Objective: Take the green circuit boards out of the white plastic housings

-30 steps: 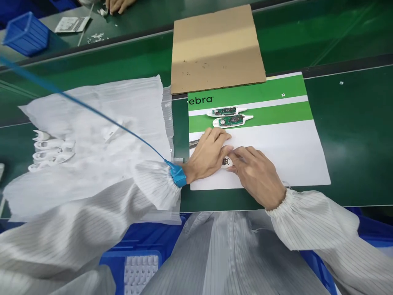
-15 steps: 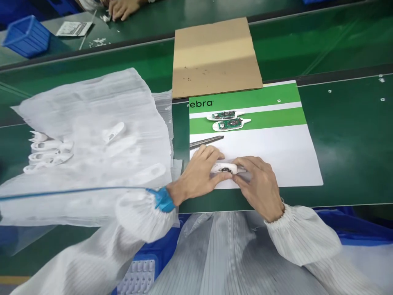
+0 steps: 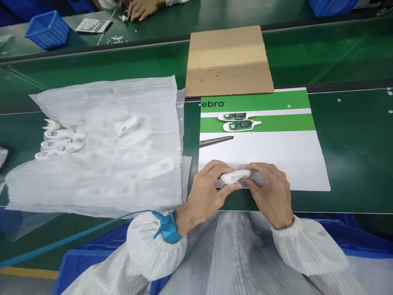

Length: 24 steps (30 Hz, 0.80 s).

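A white plastic device housing (image 3: 233,177), slim and rounded, is held between both hands above the front of the printed sheet (image 3: 264,157). My left hand (image 3: 210,188) pinches its left end between thumb and fingers. At its right end, my right hand (image 3: 272,190) grips with thumb and fingertips. The housing is turned so its inside is mostly hidden. Just beyond lie two white half-shells with green circuit boards, a nearer one (image 3: 238,125) and a farther one (image 3: 235,116). Dark metal tweezers (image 3: 216,141) rest at the sheet's left edge.
White foam wrap (image 3: 104,98) covers the left of the green table, with several white shells (image 3: 59,143) on it. Brown cardboard (image 3: 229,61) stands behind the sheet. A blue cord (image 3: 101,225) runs from my left wristband. Across, another person's hand (image 3: 143,9) is near a blue basket (image 3: 49,30).
The housing has been turned in my hands: its dark inner parts showed before and are now mostly out of sight. The camera view has shifted slightly.
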Each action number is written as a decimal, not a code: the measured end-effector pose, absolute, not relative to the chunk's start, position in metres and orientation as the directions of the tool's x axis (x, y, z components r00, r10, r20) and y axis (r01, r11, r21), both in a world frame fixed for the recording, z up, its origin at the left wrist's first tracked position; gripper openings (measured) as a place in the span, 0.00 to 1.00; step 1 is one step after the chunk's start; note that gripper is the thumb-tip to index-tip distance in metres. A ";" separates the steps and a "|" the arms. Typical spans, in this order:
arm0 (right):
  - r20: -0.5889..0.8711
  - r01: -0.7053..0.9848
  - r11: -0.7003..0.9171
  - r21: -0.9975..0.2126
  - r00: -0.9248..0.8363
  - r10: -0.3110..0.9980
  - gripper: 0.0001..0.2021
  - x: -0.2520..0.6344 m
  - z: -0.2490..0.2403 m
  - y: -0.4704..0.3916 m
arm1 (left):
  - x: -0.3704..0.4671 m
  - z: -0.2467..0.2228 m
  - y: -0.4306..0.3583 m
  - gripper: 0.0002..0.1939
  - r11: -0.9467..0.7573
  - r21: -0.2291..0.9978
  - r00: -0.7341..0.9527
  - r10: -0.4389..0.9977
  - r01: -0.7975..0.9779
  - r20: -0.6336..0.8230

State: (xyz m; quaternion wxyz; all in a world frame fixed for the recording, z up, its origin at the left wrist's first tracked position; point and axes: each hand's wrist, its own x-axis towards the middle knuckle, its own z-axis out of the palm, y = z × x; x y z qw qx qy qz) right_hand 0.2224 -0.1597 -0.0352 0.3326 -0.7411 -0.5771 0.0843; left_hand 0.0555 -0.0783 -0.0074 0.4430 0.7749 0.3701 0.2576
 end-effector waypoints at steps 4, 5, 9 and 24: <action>0.283 0.818 -0.088 -0.568 0.295 0.913 0.12 0.223 -0.035 -0.158 | 0.052 -0.005 -0.077 0.12 -0.286 0.848 0.577 0.816 0.446 -0.028; 0.301 0.839 -0.056 -0.541 0.255 0.919 0.12 0.223 -0.034 -0.157 | 0.052 -0.005 -0.075 0.12 -0.279 0.815 0.572 0.816 0.507 -0.077; 0.284 0.893 0.080 -0.444 0.056 0.957 0.08 0.224 -0.031 -0.149 | 0.066 -0.009 -0.054 0.22 -0.502 0.632 0.622 0.782 0.591 0.040; 0.315 0.840 0.055 -0.539 0.141 0.938 0.14 0.208 -0.024 -0.142 | 0.101 -0.022 -0.014 0.17 -0.715 0.631 0.912 0.408 0.300 0.029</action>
